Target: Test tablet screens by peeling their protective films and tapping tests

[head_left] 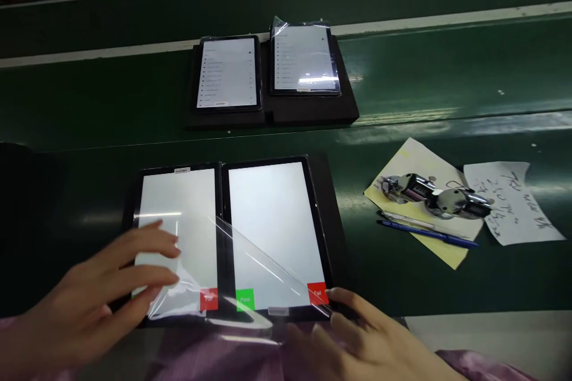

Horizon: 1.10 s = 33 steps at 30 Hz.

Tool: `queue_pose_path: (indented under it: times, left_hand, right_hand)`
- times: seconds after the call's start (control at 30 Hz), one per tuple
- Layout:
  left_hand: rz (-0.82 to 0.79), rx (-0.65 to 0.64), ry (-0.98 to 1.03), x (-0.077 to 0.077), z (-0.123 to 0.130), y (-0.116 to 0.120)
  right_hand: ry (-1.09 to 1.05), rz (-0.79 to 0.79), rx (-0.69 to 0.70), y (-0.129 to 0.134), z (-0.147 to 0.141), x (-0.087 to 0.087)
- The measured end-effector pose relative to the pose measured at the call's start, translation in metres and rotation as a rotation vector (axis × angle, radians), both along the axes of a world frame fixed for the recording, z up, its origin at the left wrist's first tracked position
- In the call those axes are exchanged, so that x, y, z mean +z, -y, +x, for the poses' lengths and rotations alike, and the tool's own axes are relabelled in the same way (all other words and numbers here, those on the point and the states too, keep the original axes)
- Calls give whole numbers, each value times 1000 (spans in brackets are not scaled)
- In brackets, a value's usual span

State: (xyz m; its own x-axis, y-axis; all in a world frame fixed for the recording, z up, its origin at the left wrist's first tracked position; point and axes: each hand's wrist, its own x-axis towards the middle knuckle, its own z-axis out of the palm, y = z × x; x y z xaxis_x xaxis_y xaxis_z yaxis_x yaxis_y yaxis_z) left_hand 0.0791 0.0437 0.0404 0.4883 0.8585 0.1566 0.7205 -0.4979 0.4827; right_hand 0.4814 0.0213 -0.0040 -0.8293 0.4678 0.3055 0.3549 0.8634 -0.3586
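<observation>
- Your left hand (pixel 96 286) is open, with the fingers (pixel 156 238) spread flat and not clenched. They lie over the lower part of the left black-framed tablet (pixel 179 208), and you cannot tell if they press the screen.
- Your right hand (pixel 353 333) is curled at the lower right corner of the right black-framed tablet (pixel 272 220). The film end meets the fingers (pixel 335 300) there, but you cannot tell if they pinch it.
- The thin clear plastic film (pixel 263 268) runs on a diagonal between your two hands, across the lower part of both screens.
- Between your hands are the small green Pass button (pixel 245 300) and the red square (pixel 208 299). The red Fail button (pixel 317 293) is just beside your right fingers.
- Your wrists are near the front edge of the tablets, above your purple sleeves (pixel 187 357).
- Right of your right hand, a strip of dark green conveyor belt (pixel 424 89) gives room before the yellow paper (pixel 451 250). On this paper lie shiny metal parts (pixel 433 193) and a blue pen (pixel 429 233), and a white handwritten note (pixel 513 202) is touching it.
- Far ahead of both hands, two more tablets (pixel 227 74) (pixel 304 59) lie on a black foam block (pixel 313 110).
</observation>
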Motion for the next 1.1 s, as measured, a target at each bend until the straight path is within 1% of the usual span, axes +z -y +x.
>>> queue_pose_path:
  times: [0.1,0.2,0.27,0.33,0.37,0.43,0.5,0.53,0.57,0.6,0.67,0.7,0.73,0.77,0.83,0.9,1.0,1.1]
  left_hand:
    - [-34,-31,58,1,10,-41]
    - [-137,4,125,-4,26,-75]
    - [-227,38,159,-12,41,-91]
    - [-249,50,119,-21,57,-101]
    - [-227,34,78,-26,64,-105]
    - [-167,-38,-13,-33,74,-110]
    - [-139,-109,-56,-35,74,-114]
    - [-135,-111,-57,-35,70,-117]
    - [-121,-77,-52,-35,64,-119]
    - [-99,-8,-50,-34,55,-122]
    - [-63,182,-96,-31,36,-126]
    - [-70,259,-140,-31,27,-127]
    - [-92,308,-185,-31,19,-128]
    - [-122,329,-220,-31,12,-127]
    - [-157,316,-242,-32,5,-124]
    - [-159,295,-218,-34,7,-122]
    - [-163,272,-168,-34,19,-124]
    - [-120,245,-131,-33,30,-130]
  right_hand:
    - [-67,34,-43,-5,9,6]
    - [-47,17,-20,-13,15,12]
    - [-42,42,-20,-20,14,13]
    - [-61,88,-54,-30,10,13]
    - [-66,109,-68,-37,7,13]
    - [-78,122,-54,-56,-2,12]
    - [-131,101,-25,-84,-11,9]
    - [-178,78,-24,-101,-16,6]
    - [-241,51,-44,-119,-21,3]
    - [-306,21,-86,-138,-26,-2]
    - [-479,-70,-233,-174,-34,-14]
    - [-570,-138,-321,-190,-38,-21]
    - [-656,-221,-402,-203,-41,-27]
    - [-726,-311,-466,-213,-43,-33]
    - [-834,-468,-534,-225,-46,-42]
    - [-921,-542,-557,-227,-47,-48]
    - [-1007,-536,-566,-225,-45,-51]
    - [-1004,-496,-571,-226,-44,-53]
